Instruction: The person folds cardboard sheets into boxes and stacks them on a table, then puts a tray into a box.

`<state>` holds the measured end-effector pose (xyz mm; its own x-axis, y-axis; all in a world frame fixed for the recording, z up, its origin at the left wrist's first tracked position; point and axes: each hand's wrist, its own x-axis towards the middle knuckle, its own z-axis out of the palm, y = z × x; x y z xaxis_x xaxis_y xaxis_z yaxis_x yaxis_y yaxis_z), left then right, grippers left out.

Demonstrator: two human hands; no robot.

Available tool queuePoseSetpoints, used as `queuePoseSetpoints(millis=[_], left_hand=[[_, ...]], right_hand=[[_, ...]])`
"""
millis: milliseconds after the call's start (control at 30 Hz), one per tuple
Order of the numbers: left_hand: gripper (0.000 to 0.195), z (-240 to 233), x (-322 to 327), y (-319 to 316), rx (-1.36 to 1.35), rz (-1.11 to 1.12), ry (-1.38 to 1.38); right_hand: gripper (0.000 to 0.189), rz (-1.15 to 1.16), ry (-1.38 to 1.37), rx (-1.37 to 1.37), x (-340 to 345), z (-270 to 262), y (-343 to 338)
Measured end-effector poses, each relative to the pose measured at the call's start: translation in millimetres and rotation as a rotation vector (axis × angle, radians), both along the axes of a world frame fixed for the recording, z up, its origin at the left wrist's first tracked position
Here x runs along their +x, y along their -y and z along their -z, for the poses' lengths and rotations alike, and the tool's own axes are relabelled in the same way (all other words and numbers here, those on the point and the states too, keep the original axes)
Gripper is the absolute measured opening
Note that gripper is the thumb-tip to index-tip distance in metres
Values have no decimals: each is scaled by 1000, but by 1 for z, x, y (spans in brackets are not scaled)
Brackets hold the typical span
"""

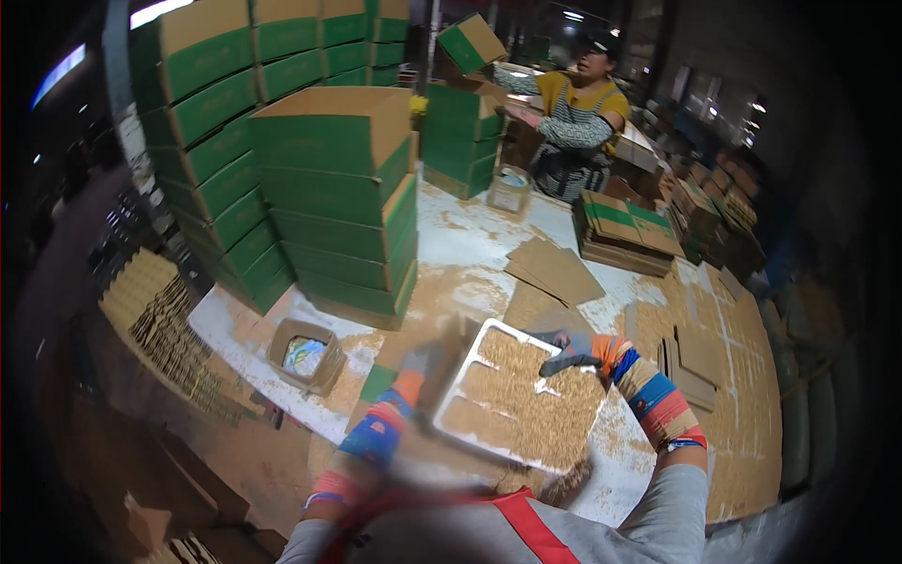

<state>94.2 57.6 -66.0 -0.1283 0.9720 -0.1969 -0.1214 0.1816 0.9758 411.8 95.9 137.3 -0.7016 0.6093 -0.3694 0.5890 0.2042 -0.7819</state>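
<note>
A white compartmented tray lies before me, filled with loose tan husk-like material. Some of the material is blurred at its near right edge, spilling over. My right hand, in a grey glove, grips the tray's far right rim, with one digit over the contents and blurred fingers outside the rim. My left hand is smeared by motion at the tray's left, beside a blurred cardboard flap. Whether it touches the flap or tray cannot be made out. Striped sleeves cover both forearms.
Stacked green-and-brown cartons rise at the front left. A small open box holds printed packets. Cardboard sheets lie beyond the tray, near flattened cartons. Across the table, a person handles a carton. Husks litter the tabletop.
</note>
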Motion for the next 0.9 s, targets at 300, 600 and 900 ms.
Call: queuePoseSetpoints(millis=[300, 600, 900], left_hand=[[37, 41, 31, -1, 32, -111, -319], [39, -25, 31, 21, 34, 109, -144], [37, -32, 59, 60, 187, 23, -338]], right_hand=[[96, -88, 374, 111, -75, 21, -3], [78, -25, 139, -66, -52, 16, -5], [72, 56, 300, 680, -19, 95, 45]])
